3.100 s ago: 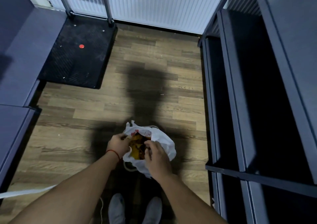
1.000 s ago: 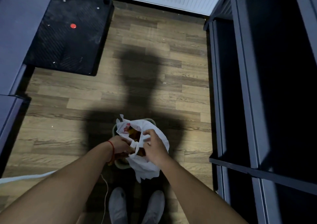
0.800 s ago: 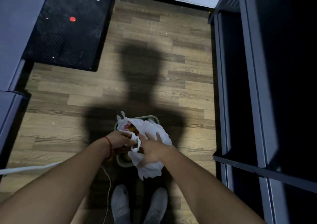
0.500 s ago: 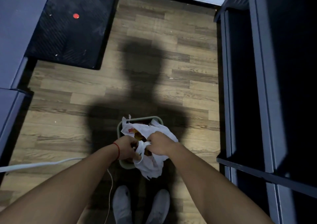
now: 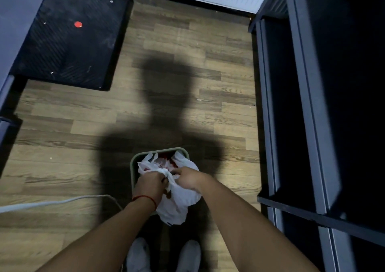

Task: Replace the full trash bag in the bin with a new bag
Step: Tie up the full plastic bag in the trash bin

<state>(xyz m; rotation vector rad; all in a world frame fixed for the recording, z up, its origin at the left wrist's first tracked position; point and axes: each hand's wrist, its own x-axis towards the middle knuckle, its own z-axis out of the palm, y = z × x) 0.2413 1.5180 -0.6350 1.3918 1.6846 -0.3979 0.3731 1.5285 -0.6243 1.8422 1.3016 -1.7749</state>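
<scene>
Both hands pinching white trash bag at its gathered top, over bin.
Left hand (image 5: 150,185) with red wrist string (image 5: 145,198) is closed on bag plastic; right hand (image 5: 188,178) also closed on the plastic, knuckles nearly touching left. White trash bag (image 5: 179,200) sits in grey-green bin (image 5: 133,167) on wood floor (image 5: 73,146), bulging over near rim, red stuff visible inside. White shoes (image 5: 138,255) just below bin. Grey cable (image 5: 52,204) left, black mat (image 5: 73,42) far left, dark shelving (image 5: 312,125) right.
</scene>
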